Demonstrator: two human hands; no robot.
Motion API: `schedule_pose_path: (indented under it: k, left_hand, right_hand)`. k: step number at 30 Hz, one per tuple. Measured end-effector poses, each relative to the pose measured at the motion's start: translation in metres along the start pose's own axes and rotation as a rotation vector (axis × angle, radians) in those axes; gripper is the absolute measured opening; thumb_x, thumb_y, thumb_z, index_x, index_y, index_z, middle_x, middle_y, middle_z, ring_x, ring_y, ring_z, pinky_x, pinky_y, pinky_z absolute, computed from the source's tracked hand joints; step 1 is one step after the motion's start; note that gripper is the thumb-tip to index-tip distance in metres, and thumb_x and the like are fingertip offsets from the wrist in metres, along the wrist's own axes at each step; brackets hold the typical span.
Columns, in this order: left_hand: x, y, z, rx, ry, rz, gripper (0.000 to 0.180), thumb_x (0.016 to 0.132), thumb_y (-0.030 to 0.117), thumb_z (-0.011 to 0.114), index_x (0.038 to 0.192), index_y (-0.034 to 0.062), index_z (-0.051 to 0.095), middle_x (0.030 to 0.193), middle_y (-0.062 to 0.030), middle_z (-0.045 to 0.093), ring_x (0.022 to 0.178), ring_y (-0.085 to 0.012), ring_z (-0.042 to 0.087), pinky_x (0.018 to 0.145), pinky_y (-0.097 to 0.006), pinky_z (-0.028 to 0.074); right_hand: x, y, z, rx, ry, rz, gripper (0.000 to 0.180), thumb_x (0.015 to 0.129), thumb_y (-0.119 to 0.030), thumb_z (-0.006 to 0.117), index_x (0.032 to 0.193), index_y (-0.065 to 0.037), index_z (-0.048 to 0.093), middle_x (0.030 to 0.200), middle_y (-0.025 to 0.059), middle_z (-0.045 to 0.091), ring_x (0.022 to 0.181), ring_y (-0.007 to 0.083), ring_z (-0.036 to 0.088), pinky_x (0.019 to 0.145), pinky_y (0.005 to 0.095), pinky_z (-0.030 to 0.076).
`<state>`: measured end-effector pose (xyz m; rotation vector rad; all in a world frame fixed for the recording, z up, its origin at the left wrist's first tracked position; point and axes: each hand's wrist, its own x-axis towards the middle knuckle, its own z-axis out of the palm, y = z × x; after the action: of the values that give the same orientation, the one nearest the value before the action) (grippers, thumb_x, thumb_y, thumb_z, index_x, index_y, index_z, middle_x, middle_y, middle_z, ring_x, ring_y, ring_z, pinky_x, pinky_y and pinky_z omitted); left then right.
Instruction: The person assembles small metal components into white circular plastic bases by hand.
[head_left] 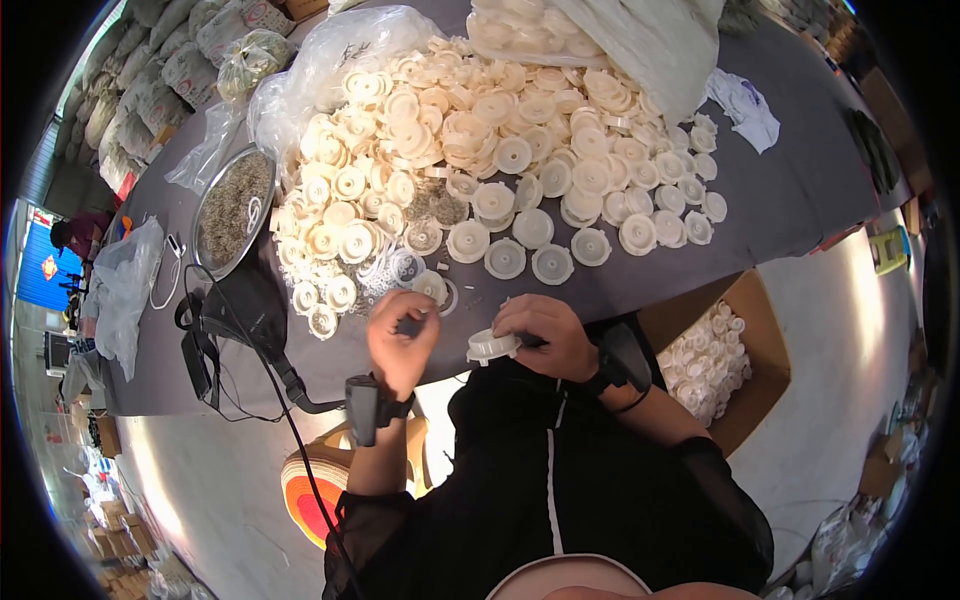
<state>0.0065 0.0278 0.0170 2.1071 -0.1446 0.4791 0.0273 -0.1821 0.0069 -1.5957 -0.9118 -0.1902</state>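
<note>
White plastic cap (pixel 492 346) sits clamped in the right hand (pixel 548 336), held just above the near edge of the table (pixel 790 200), close to the person's chest. The left hand (pixel 400 335) is raised beside it with its fingers curled together, pinching something too small to make out. Both wrists carry dark strapped devices. To the right, below the table edge, an open cardboard box (pixel 752 345) holds a modest layer of the same white caps, so by the look of it some pieces are done and set aside. Just past the hands, loose caps and thin ring-shaped inserts (pixel 385 268) lie scattered on the dark table. Beyond them spreads a very large heap of cream caps (pixel 480 140), suggesting most of the work remains. At the left stands a round metal bowl (pixel 233 208) of small greyish parts, with clear plastic bags (pixel 330 60) farther back.
</note>
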Motion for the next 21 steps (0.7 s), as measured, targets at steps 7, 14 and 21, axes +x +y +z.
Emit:
schedule_pose_path:
  k: [7, 14, 21]
  left_hand:
    - [0.0009, 0.0046, -0.0005, -0.647, -0.468, -0.205, 0.013, 0.069, -0.007, 0.062, 0.081, -0.0008, 0.062, 0.082, -0.0072, 0.06, 0.077, -0.0145, 0.055, 0.072, -0.025, 0.041]
    - [0.0067, 0.006, -0.0031, -0.736, -0.6, -0.207, 0.013, 0.071, -0.006, 0.061, 0.083, -0.0015, 0.064, 0.081, -0.0082, 0.062, 0.078, -0.0152, 0.057, 0.071, -0.025, 0.043]
    - [0.0063, 0.0103, -0.0037, -0.696, -0.592, -0.225, 0.013, 0.069, -0.005, 0.062, 0.081, -0.0021, 0.065, 0.082, -0.0095, 0.061, 0.077, -0.0163, 0.057, 0.07, -0.025, 0.043]
  right_hand:
    - [0.0042, 0.0009, -0.0007, 0.015, -0.067, -0.097, 0.03, 0.06, 0.006, 0.064, 0.087, -0.005, 0.06, 0.085, 0.0091, 0.06, 0.082, 0.0268, 0.059, 0.07, 0.0332, 0.048]
    - [0.0038, -0.007, -0.0016, 0.078, -0.101, 0.036, 0.026, 0.062, 0.005, 0.066, 0.086, -0.004, 0.062, 0.091, 0.0083, 0.06, 0.081, 0.0222, 0.061, 0.07, 0.0296, 0.05]
    - [0.001, -0.0053, -0.0001, 0.115, -0.07, 0.082, 0.022, 0.065, 0.003, 0.067, 0.085, -0.004, 0.062, 0.091, 0.0088, 0.06, 0.079, 0.0211, 0.061, 0.067, 0.0283, 0.049]
